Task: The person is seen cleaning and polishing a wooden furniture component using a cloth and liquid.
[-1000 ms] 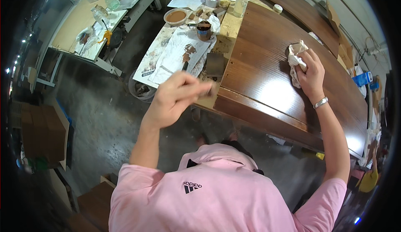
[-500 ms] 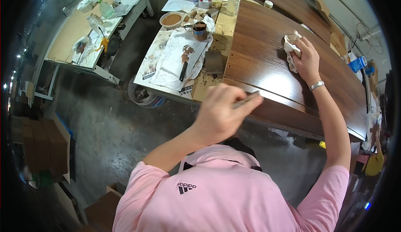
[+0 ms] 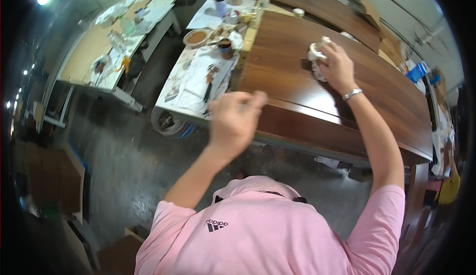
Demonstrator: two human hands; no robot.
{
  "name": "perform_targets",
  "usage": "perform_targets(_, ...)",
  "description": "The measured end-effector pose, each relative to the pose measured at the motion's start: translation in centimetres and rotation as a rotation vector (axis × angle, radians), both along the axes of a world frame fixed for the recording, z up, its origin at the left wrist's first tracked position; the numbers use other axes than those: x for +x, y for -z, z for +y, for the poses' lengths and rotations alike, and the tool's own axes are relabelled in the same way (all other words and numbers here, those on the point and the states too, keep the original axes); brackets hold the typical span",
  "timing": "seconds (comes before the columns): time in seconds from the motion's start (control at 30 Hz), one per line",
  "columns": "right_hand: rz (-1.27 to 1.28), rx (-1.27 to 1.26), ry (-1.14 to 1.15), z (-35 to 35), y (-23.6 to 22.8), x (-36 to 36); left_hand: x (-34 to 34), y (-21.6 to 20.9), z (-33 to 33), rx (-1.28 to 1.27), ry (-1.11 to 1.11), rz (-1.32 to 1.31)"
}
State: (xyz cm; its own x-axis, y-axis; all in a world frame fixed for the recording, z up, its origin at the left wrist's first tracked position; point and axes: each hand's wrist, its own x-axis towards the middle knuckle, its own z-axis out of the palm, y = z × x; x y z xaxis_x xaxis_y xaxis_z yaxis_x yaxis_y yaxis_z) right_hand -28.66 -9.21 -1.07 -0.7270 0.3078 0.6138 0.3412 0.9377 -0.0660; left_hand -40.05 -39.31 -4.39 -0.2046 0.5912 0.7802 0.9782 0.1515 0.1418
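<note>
A crumpled white rag (image 3: 317,71) is bunched under my right hand (image 3: 338,67), which grips it against the glossy dark brown wooden panel (image 3: 282,42). My left hand (image 3: 234,122) is closed and raised near the panel's front left corner. Motion smears its fingers; a thin greyish piece between thumb and forefinger is too blurred to name. Beyond it, a tool with a black handle (image 3: 208,91) lies on a stained white cloth (image 3: 191,77). A brown-smeared cup (image 3: 225,49) and a tub of brown paste (image 3: 197,37) stand at the back of that cloth.
A second brown panel (image 3: 317,2) lies behind the first. Bottles and a purple container (image 3: 220,7) stand at the far end of the white table. Below its edge is a bucket (image 3: 173,125). Another workbench (image 3: 87,52) stands left, with cardboard boxes (image 3: 54,181) on the floor.
My left hand has moved left and slightly nearer, away from the panel's front edge. My right hand and the rag appear further left in the view, which itself has shifted.
</note>
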Motion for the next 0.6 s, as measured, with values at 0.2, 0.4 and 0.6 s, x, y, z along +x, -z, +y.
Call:
perform_targets(0.2, 0.118, -0.285, -0.392, -10.4, -0.9, 0.1, -3.4, -0.9, -3.3, 0.214, -0.189, -0.344)
perform_targets(0.4, -0.036, 0.173, -0.287, -10.9, 2.2, 6.7, 1.6, -3.4, 1.9, 0.218, -0.011, -0.305)
perform_targets(0.6, -0.06, 0.189, 0.088, 0.1, 2.6, 28.8, 1.7, -2.3, 0.3, 0.152, -0.064, -0.358)
